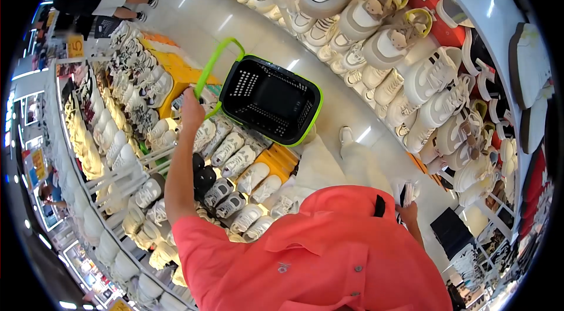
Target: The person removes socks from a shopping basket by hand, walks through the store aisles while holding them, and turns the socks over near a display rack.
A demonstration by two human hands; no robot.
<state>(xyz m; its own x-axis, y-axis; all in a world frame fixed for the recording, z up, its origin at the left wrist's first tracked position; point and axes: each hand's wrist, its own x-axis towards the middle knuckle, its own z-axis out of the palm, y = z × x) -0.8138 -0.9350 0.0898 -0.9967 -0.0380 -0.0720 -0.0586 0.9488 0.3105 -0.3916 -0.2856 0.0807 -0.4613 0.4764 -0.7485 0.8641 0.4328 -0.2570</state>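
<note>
Presumably light and stiff, the shopping basket point(239, 97) near the shoe display's point(276, 161) edge carries best by its handle point(210, 64), the left hand point(191, 109) gripping it, the right hand's point(409, 213) grip unclear.

The place is a shop which sells shoes: at the right of the frame many shoes point(432, 76) stand close together in rows, and at the left there are further rows of pale sneakers point(228, 149). Between them passes an aisle with a shiny floor point(205, 14), and at the upper left one can see a yellow sign point(75, 46) with large figures, like a price sign. The black shopping basket point(241, 84), in the middle of the frame, also shows this.
</note>
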